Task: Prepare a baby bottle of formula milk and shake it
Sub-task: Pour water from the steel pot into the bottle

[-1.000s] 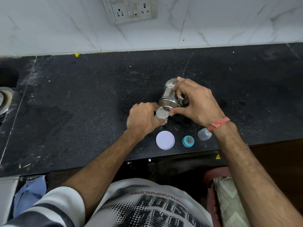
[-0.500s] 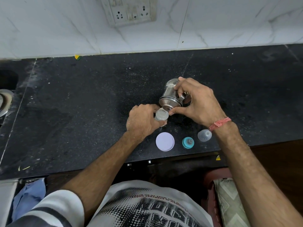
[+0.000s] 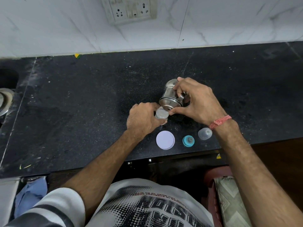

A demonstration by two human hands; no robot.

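My left hand grips a clear baby bottle standing on the black counter, its open mouth facing up. My right hand holds a steel container tipped toward me, its rim right over the bottle's mouth. Near the counter's front edge lie a white round lid, a teal bottle collar with its nipple and a clear bottle cap.
A white marble wall with a socket panel stands behind the counter. A steel sink shows at the far left. A patterned cushion sits below the counter's edge at the right.
Both hands hold the same pose; the steel container stays tipped over the bottle's mouth. Only the camera has shifted slightly.
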